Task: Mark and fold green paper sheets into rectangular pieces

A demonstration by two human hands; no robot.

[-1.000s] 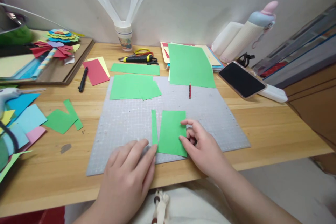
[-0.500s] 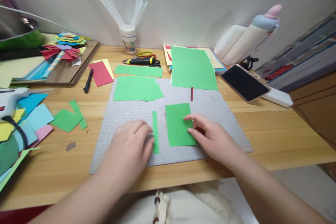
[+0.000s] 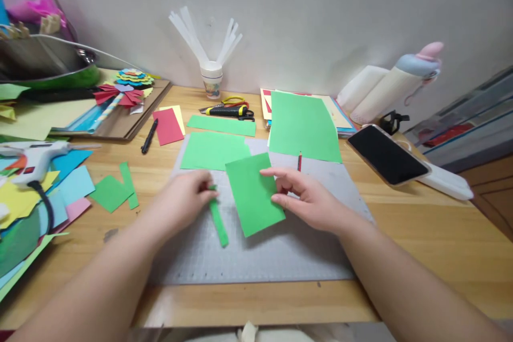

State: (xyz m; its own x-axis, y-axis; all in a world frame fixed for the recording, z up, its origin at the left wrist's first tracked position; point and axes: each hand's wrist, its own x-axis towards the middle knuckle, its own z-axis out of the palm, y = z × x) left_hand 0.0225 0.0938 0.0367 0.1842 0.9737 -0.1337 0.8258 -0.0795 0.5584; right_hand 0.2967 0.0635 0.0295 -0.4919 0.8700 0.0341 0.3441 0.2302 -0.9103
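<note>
Between the thumb and fingers of my left hand (image 3: 190,195) a narrow green paper strip (image 3: 218,222) is pinched at its upper end, its lower end slanting toward me. My right hand (image 3: 306,197) grips a green paper rectangle (image 3: 254,195) by its right edge; the sheet is tilted and appears raised off the grey cutting mat (image 3: 280,262). Behind it, a wider green paper piece (image 3: 212,150) lies at the mat's far left. A short pencil (image 3: 300,161) rests on the mat beyond my right hand.
A large green sheet (image 3: 304,128) tops a paper stack at the back. A utility knife (image 3: 228,111) lies before a paper cup (image 3: 211,77) of glue sticks. The phone (image 3: 387,155) is at right; a glue gun (image 3: 38,157) and paper scraps (image 3: 112,192) are at left.
My left hand has picked up the narrow strip and moved left with it. My right hand has lifted and tilted the green rectangle, shifting it left. The view has tipped upward.
</note>
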